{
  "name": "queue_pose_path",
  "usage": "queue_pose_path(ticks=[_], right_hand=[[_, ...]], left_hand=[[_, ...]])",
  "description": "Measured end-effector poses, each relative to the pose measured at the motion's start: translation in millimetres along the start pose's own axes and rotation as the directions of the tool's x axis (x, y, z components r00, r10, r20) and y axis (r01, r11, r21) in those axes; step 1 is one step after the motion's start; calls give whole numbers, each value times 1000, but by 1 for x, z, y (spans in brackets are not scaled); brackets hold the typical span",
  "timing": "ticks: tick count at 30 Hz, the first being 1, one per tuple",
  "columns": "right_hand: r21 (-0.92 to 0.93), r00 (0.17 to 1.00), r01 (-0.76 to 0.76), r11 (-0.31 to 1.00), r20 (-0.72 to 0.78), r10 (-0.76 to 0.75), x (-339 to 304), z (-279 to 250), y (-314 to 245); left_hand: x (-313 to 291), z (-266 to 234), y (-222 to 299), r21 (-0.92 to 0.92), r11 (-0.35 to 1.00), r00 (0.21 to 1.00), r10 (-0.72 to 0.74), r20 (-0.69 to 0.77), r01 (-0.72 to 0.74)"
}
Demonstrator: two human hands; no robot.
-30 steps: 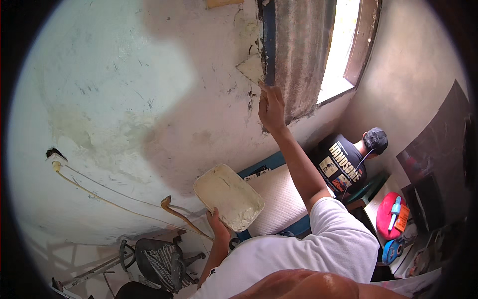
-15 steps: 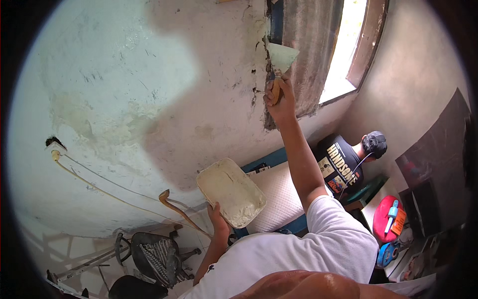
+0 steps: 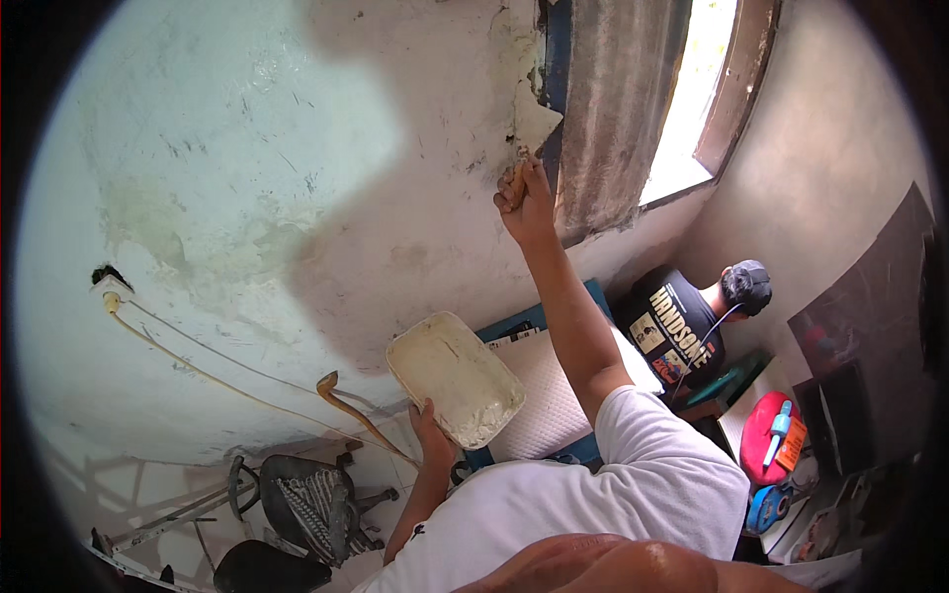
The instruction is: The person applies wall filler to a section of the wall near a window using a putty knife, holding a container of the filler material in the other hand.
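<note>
With my right arm stretched up, my right hand (image 3: pixel 526 203) is closed around a putty knife (image 3: pixel 536 121). Its pale blade lies against the wall (image 3: pixel 445 158), at the broken, cracked edge beside the window frame. The knife's handle is mostly hidden by my fingers. Lower down, my left hand (image 3: pixel 431 437) grips the near left edge of a shallow off-white plastic tub (image 3: pixel 453 376). The tub is tilted, and pale filler is smeared over its bottom and corners.
A person (image 3: pixel 682 321) in a dark shirt and cap sits at the right, below the window (image 3: pixel 682 119). A white quilted mattress (image 3: pixel 549 405) lies beyond the tub. At the left are a socket with a cable (image 3: pixel 112 299), a curved wooden stick (image 3: pixel 346 403) and a dark chair (image 3: pixel 311 504).
My right hand has moved left and slightly down, bringing the putty knife's blade from over the curtain side onto the cracked wall edge. The tub has barely shifted.
</note>
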State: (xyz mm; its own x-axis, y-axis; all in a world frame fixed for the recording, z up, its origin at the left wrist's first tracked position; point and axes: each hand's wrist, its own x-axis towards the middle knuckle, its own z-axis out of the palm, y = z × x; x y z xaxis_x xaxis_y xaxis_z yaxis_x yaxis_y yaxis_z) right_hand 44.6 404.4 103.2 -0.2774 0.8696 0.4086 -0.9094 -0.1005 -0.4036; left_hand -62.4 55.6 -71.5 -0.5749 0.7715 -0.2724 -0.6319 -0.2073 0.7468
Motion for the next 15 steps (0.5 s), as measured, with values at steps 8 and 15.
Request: queue_pose_path(ticks=[8,15], right_hand=[[-56,995,12,998,-96,-17,-47,-6,4],[-452,925,301,840,-75,-372,-55,58,-12]], left_hand=[[-1,-9,-4,-14,1000,996,6,90,-4],[1,-14,-9,41,999,1000,8,0,-8]])
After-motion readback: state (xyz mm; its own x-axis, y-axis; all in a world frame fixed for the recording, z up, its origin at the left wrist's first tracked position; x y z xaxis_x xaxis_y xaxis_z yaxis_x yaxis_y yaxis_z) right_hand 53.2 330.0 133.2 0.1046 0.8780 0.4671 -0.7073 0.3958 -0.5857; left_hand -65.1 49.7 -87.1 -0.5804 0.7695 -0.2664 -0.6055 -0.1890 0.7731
